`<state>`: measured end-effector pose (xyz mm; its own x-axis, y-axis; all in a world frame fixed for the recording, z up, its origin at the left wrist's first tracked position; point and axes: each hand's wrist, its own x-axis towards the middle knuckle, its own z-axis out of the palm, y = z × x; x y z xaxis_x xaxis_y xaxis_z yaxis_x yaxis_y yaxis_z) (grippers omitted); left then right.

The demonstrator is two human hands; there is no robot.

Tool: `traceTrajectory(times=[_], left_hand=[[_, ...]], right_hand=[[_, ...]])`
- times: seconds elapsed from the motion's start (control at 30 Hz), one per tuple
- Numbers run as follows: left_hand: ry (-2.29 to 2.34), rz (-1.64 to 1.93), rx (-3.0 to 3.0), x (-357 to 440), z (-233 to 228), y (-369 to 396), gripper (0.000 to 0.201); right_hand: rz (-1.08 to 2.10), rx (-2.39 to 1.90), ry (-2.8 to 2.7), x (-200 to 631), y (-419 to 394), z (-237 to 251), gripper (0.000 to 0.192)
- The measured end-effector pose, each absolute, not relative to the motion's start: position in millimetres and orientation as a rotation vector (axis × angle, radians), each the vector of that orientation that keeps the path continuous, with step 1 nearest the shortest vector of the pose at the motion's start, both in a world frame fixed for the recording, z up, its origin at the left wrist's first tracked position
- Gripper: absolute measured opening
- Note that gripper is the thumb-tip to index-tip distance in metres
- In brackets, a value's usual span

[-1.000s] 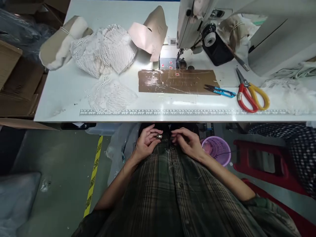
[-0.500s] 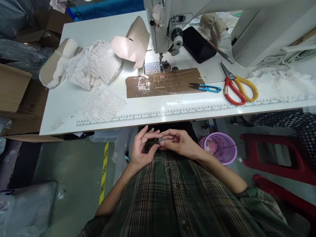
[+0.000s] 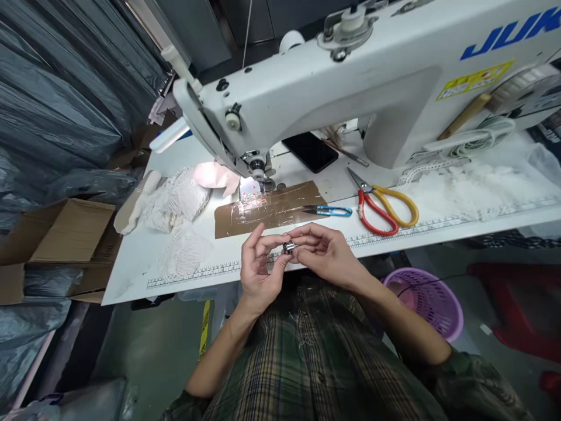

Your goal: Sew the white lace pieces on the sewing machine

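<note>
Two hands are seen in the head view, brought together just in front of the near edge of the white table (image 3: 131,257). A small metal bobbin case (image 3: 288,248) is pinched between them: the left hand (image 3: 258,266) is held palm up with its fingers loosely curled and its thumb and forefinger closed on the left side of the piece, while the right hand (image 3: 326,254) is curled over from the right, its fingertips closed on the same piece. The piece is held above the plaid shirt (image 3: 315,362), close to the ruler strip (image 3: 193,273) printed along the table edge.

On the table beyond the hands, a brown taped sheet (image 3: 267,213) is laid under the needle area of the white sewing machine (image 3: 359,88). Blue thread snips (image 3: 328,210) are rested at the sheet's right end, and red-and-yellow scissors (image 3: 383,204) are placed just to their right. White lace pieces (image 3: 177,202) are piled at the left of the table, and a black phone (image 3: 310,152) is lying behind the machine's arm. A purple basket (image 3: 432,301) is seen on the floor at the right, and a cardboard box (image 3: 56,234) at the left.
</note>
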<state>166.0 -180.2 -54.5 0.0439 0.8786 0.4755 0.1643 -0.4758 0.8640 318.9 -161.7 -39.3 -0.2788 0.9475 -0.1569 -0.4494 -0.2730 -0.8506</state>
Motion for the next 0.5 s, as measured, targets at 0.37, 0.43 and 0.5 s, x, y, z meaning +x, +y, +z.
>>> traceTrajectory(times=[0.37,0.43,0.5], left_hand=[[1.129,1.41,1.064,184.6,-41.5,-150.4,0.052],[1.104,1.425,0.963,184.7,-40.5,-150.1,0.051],[1.087,1.455,0.885,185.7,-41.2,-150.7,0.051]], right_hand=[[1.802,-0.808,-0.829,346.2,-121.8,-42.6,0.031],[1.764,-0.819,-0.828,346.1,-120.8,-45.2,0.034],[1.71,-0.837,-0.819,346.8,-121.2,-47.4,0.036]])
